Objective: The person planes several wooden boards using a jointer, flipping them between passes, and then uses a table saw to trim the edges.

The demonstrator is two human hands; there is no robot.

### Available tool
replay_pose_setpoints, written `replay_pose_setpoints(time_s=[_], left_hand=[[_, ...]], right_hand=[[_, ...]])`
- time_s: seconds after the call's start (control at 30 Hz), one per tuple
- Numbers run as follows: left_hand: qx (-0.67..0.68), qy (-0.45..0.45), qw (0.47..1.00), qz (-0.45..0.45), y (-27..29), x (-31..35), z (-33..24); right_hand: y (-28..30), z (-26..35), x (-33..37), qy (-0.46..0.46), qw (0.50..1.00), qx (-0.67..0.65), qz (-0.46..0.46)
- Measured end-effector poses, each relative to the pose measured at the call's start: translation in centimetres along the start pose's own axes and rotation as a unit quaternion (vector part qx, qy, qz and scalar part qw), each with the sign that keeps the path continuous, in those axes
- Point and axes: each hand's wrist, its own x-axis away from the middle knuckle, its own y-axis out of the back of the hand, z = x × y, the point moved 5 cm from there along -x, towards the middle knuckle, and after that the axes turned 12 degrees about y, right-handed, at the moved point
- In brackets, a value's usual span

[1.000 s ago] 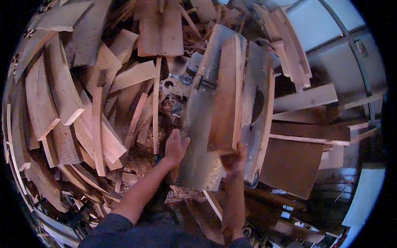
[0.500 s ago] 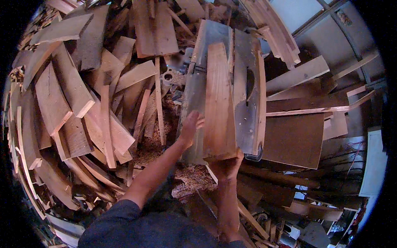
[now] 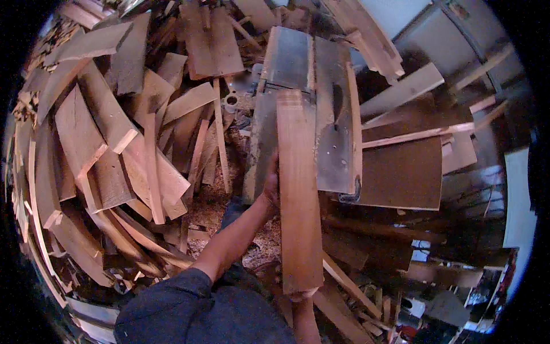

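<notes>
1. At the middle of the view, we are holding a long, thick wooden board (image 3: 299, 200) lengthwise; its far end is lying over a grey metal machine table (image 3: 266, 114), and its near end is jutting past that table toward our body. Whether its underside is touching the metal, we cannot tell.
2. With our right hand (image 3: 302, 294), we are gripping the board's near end from below; the wood is hiding most of the fingers.
3. With our left hand (image 3: 271, 186), we are touching the board's left edge; the fingers are partly disappearing behind it, so we cannot tell how far they are curling.
4. To the right, we are seeing a second metal section (image 3: 334, 166) with a wooden strip (image 3: 354, 126) edging it and a broad brown panel (image 3: 401, 178) standing beyond.
5. To the left, rough planks (image 3: 80, 123) are overlapping in a heap, and wood shavings (image 3: 203, 215) are covering the ground beside them.
</notes>
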Motion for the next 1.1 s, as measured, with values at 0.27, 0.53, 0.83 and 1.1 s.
replay_pose_setpoints(time_s=[0.27,0.53,0.83,1.1], left_hand=[[-0.174,-0.01,0.98,-0.099,-3.0,4.5,1.2],[-0.511,0.014,0.851,-0.12,-9.4,8.6,0.9],[-0.909,-0.041,0.339,0.237,-12.5,10.7,11.8],[-0.907,-0.006,0.147,0.395,-1.3,10.5,13.2]], right_hand=[[-2.7,5.7,3.6,-0.001,0.994,0.074,-0.077],[-0.3,9.4,4.3,0.084,0.992,0.057,-0.079],[3.9,19.4,10.5,0.281,0.945,0.043,-0.16],[9.2,7.5,14.4,0.035,0.945,0.16,-0.282]])
